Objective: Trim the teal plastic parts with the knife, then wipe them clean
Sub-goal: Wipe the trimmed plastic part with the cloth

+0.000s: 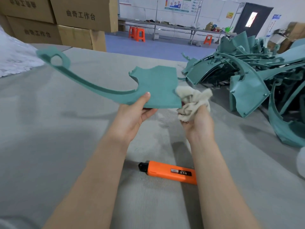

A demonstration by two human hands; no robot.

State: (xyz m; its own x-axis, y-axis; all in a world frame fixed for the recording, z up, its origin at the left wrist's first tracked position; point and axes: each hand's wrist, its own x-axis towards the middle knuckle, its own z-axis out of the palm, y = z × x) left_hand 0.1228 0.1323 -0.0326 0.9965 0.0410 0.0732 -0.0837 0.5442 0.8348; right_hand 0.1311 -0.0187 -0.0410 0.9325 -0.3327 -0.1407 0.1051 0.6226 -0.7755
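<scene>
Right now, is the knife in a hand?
No, the knife lies on the table, while the left hand holds a part and the right hand a cloth.

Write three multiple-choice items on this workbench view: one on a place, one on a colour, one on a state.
1. Where does the knife lie?
A. on the floor
B. on the grey table, between the forearms
C. in a pocket

2. What colour is the knife's body?
A. orange
B. yellow
C. white

3. What does the right hand hold?
A. nothing
B. the knife
C. a crumpled cloth

Answers:
1 B: the knife rests flat on the table, nearer the person than both hands.
2 A: its body is orange with a black tip.
3 C: the fingers curl round the cloth at the edge of the teal part, which the left hand grips.
</scene>
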